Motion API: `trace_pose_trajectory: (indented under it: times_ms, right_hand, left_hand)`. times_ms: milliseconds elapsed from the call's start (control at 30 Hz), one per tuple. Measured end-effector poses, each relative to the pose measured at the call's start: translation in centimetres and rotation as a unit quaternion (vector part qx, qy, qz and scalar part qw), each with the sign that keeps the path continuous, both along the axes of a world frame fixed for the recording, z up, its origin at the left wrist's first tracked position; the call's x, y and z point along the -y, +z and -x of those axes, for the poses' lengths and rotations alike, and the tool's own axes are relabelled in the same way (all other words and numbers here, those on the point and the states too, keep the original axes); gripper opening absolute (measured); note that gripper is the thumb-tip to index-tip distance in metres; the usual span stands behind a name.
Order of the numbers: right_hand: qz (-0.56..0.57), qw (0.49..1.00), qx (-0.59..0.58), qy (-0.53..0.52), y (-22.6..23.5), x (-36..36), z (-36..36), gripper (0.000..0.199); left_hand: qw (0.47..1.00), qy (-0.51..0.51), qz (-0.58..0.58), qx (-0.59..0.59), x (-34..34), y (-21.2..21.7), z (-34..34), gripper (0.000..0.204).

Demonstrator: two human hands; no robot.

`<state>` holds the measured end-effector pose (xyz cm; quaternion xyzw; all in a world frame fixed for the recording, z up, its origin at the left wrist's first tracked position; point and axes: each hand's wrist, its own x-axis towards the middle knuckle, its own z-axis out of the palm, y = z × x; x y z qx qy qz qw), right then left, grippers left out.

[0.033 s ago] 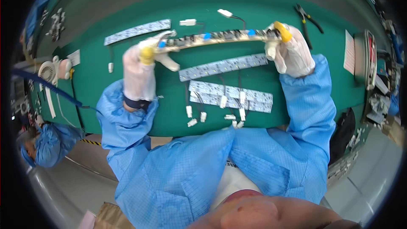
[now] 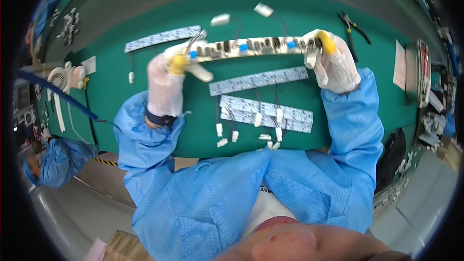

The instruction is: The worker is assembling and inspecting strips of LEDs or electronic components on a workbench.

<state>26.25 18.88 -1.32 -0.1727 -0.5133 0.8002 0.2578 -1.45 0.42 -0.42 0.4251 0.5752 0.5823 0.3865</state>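
Observation:
A long, narrow circuit board [image 2: 254, 49] with black and blue components is held up across the far half of the green mat, one end in each hand. My left hand [image 2: 166, 70], in a white glove with a yellow finger cover, grips its left end. The right end is in my right hand [image 2: 337, 63], gloved the same way. Dark wires with white connectors [image 2: 264, 9] stretch beyond the board. Below it lie a white LED strip [image 2: 259, 80] and a pair of LED strips [image 2: 290, 116] side by side, with wires and white plugs [image 2: 258, 119] on them.
Another LED strip [image 2: 162, 37] lies at the far left. Pliers [image 2: 352, 34] with dark handles rest at the far right. A small white fan [image 2: 58, 79] stands left, near a blue cord [image 2: 60, 99]. A co-worker in a blue smock [image 2: 65, 162] is at lower left.
The board has turned in my hands, so more of its component side shows. Its connectors have swung slightly. The whole view has shifted a little, and both hands keep their hold.

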Motion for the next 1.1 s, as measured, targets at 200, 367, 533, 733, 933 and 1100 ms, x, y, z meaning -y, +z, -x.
trace_pose_trajectory:
  times_ms: [200, 367, 533, 733, 933, 1100]
  right_hand:
    - [0.006, 0.998, 0.04, 0.04, 2.3, 1.0, 1.5, 0.074]
    - [-0.317, 0.934, 0.157, 0.049, 1.9, 0.3, 1.8, 0.063]
    - [-0.619, 0.705, 0.331, 0.096, 3.4, 1.0, 2.7, 0.061]
    - [-0.14, 0.949, 0.232, 0.159, 3.4, 0.0, 1.6, 0.038]
    - [-0.004, 0.995, -0.006, 0.101, 2.1, 0.6, 0.5, 0.039]
    - [0.002, 1.0, 0.009, -0.019, 1.4, 1.0, 1.1, 0.046]
  left_hand:
    - [0.996, 0.0, -0.043, 0.077, -0.4, 0.0, -0.3, 0.038]
    - [0.982, 0.166, -0.019, 0.092, -1.1, 3.1, 4.7, 0.023]
    - [0.94, 0.203, 0.051, -0.268, 0.5, 0.8, 13.4, 0.033]
    - [0.656, 0.292, 0.039, -0.695, -0.4, 2.1, 10.7, 0.039]
    - [0.984, -0.077, -0.152, -0.045, -0.2, 2.2, 0.9, 0.06]
    - [0.995, -0.075, -0.038, 0.062, 0.4, 1.6, -1.8, 0.062]
